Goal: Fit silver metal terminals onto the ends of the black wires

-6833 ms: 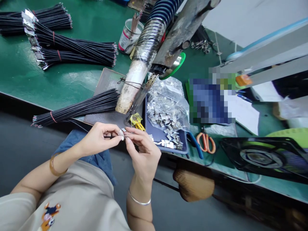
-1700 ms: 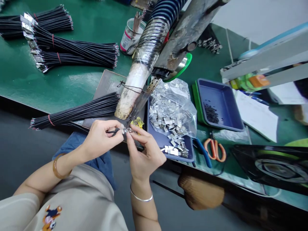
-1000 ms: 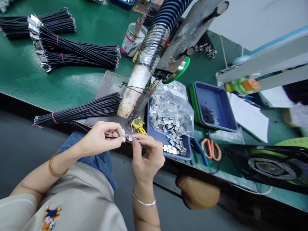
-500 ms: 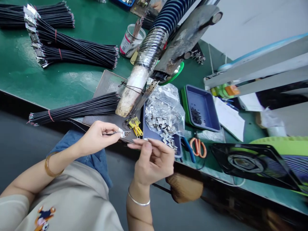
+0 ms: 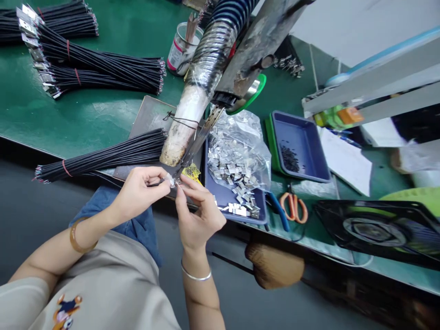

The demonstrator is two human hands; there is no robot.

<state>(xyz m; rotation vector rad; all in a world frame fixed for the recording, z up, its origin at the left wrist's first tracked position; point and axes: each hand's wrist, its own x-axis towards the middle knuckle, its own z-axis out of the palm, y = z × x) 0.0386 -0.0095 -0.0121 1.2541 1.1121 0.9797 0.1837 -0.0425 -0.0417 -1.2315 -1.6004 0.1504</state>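
Observation:
My left hand (image 5: pixel 139 192) pinches the end of a thin black cable with a small metal connector shell (image 5: pixel 171 181) at its tip. My right hand (image 5: pixel 196 214) meets it from the right, fingers pinched on the same small metal piece. Both hands hover at the table's front edge, just below the tip of a soldering tool (image 5: pixel 192 146) on a wrapped hose. Right of the hands stands a blue tray (image 5: pixel 227 197) with a clear bag of several metal shells (image 5: pixel 237 169).
A tied bundle of black cables (image 5: pixel 103 156) lies left of the hands, with more bundles (image 5: pixel 85 68) farther back on the green table. A second blue tray (image 5: pixel 302 146), orange-handled scissors (image 5: pixel 292 206), a jar (image 5: pixel 180 48) and a black fan (image 5: pixel 374 227) lie to the right.
My right hand, apart from the left half a second ago, has come back up to the cable tip. Both hands now pinch the connector together under the tool tip.

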